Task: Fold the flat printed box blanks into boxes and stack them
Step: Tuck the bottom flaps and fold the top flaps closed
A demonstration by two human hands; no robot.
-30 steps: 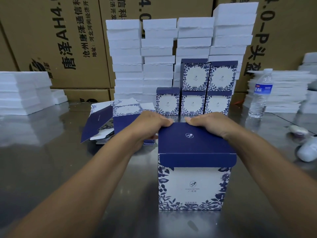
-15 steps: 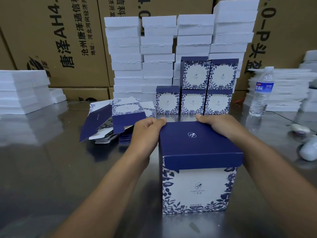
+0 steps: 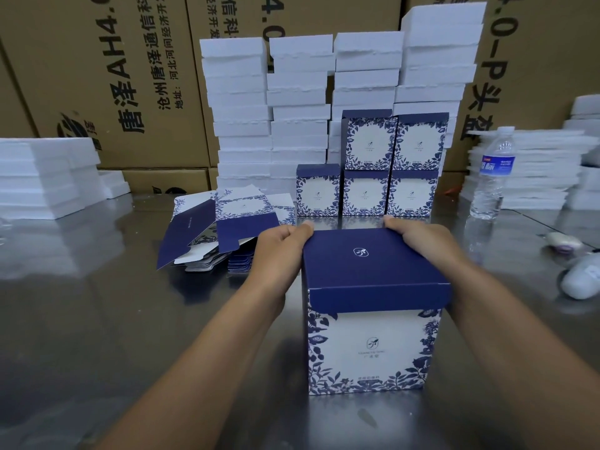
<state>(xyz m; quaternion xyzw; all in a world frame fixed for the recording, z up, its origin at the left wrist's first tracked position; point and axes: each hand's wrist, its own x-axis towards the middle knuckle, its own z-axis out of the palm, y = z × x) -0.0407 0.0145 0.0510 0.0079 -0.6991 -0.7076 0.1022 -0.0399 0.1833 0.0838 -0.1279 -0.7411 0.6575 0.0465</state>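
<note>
Hardly anything has shifted: left hand (image 3: 279,251) and right hand (image 3: 422,241) keep their fingers curled over the far corners of the navy lid (image 3: 373,264). On the shiny steel table (image 3: 97,319), five finished navy-and-white floral cardboard boxes (image 3: 370,177) stand stacked toward the far edge. A sixth box (image 3: 373,345) stands mid-table, front flap untucked. Flat printed blanks (image 3: 227,222) to its left await folding.

Fingers of left grip (image 3: 281,251) and right grip (image 3: 422,241) hidden behind box (image 3: 373,345); its small print unreadable; cartons (image 3: 97,76) cropped above.
</note>
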